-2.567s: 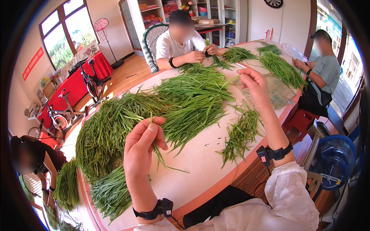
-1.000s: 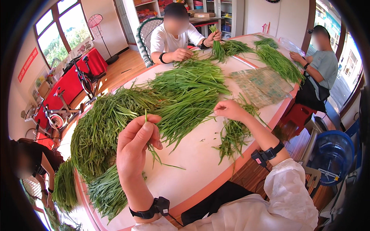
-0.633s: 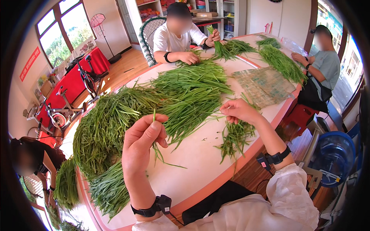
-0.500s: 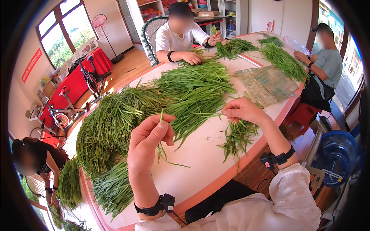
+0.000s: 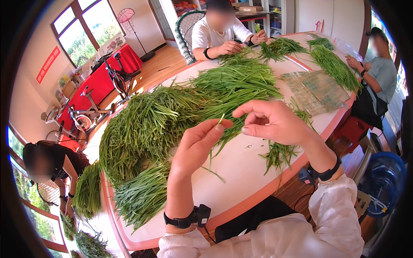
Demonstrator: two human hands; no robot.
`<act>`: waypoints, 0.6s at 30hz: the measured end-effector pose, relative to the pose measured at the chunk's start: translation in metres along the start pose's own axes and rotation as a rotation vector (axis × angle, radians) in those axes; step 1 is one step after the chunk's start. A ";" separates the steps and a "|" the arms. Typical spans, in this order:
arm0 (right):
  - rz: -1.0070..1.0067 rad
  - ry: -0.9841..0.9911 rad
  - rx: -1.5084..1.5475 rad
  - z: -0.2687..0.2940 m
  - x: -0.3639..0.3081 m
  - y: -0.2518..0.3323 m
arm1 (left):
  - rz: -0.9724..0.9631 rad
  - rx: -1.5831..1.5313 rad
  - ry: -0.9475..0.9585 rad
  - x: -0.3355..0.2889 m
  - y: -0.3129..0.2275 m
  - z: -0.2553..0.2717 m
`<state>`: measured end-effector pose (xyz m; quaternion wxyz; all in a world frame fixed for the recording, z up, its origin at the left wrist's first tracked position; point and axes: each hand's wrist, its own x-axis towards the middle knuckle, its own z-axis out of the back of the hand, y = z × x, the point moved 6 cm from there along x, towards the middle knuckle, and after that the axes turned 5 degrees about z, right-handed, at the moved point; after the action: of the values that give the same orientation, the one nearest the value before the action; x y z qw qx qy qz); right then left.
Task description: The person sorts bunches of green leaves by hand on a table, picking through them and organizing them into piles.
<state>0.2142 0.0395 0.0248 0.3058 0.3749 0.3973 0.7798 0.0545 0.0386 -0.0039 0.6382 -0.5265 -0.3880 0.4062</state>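
Observation:
My left hand [image 5: 195, 148] is closed in a pinch on a thin garlic chive [image 5: 222, 118], whose pale green end sticks up above the thumb and whose leaves hang below the hand. Just right of it, my right hand [image 5: 279, 122] is raised with thumb and forefinger apart, and nothing shows between them. Left of my hands lies a big heap of garlic chives [image 5: 146, 124]. A brighter bunch [image 5: 241, 81] spreads behind them, and another [image 5: 142, 195] lies at the near left. Loose trimmings [image 5: 277, 157] are scattered below my right hand.
The white table [image 5: 232, 189] has a pink edge. A flat woven sack [image 5: 316, 91] lies at right, beside more chives [image 5: 335, 66]. Co-workers sit across and at far right; another bends over chives [image 5: 88, 189] at left. A blue water jug [image 5: 383, 180] stands right.
My right hand has moved in beside my left, and its pinch has parted. My left hand still pinches the chive. The view has shifted, so the scene sits farther right.

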 end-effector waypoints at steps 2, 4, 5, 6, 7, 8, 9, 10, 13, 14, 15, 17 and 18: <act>0.073 -0.024 -0.018 -0.007 0.011 0.011 | -0.007 -0.025 -0.008 -0.001 0.001 -0.002; 0.097 -0.071 -0.043 -0.007 0.019 0.018 | 0.001 -0.184 0.068 -0.001 0.001 -0.005; 0.097 -0.081 -0.018 -0.008 0.021 0.020 | 0.025 -0.228 0.090 -0.002 0.002 -0.003; 0.121 -0.087 -0.040 -0.008 0.022 0.021 | 0.052 -0.277 0.117 -0.003 0.004 -0.003; 0.145 -0.094 -0.063 -0.009 0.023 0.022 | 0.042 -0.238 0.082 -0.004 0.000 -0.004; 0.169 -0.100 -0.086 -0.010 0.024 0.023 | 0.042 -0.224 0.096 -0.005 -0.004 -0.004; 0.149 -0.079 -0.033 -0.012 0.024 0.023 | 0.046 -0.211 0.110 -0.006 -0.005 -0.003; 0.130 -0.059 0.021 -0.013 0.026 0.024 | 0.050 -0.199 0.123 -0.008 -0.006 -0.003; 0.083 -0.028 0.039 -0.014 0.027 0.025 | 0.043 -0.181 0.154 -0.011 -0.011 -0.007; 0.068 -0.022 0.021 -0.014 0.027 0.025 | 0.061 -0.198 0.160 -0.012 -0.009 -0.007; 0.073 -0.022 0.020 -0.013 0.026 0.024 | 0.078 -0.213 0.168 -0.011 -0.008 -0.007; 0.080 -0.024 0.016 -0.011 0.026 0.020 | 0.114 -0.249 0.163 -0.011 -0.008 -0.011; 0.104 -0.042 -0.047 -0.011 0.025 0.020 | 0.119 -0.251 0.151 -0.010 -0.008 -0.013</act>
<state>0.1884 0.0446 0.0463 0.2819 0.4039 0.3524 0.7957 0.0632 0.0240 0.0014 0.5694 -0.6532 -0.3549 0.3509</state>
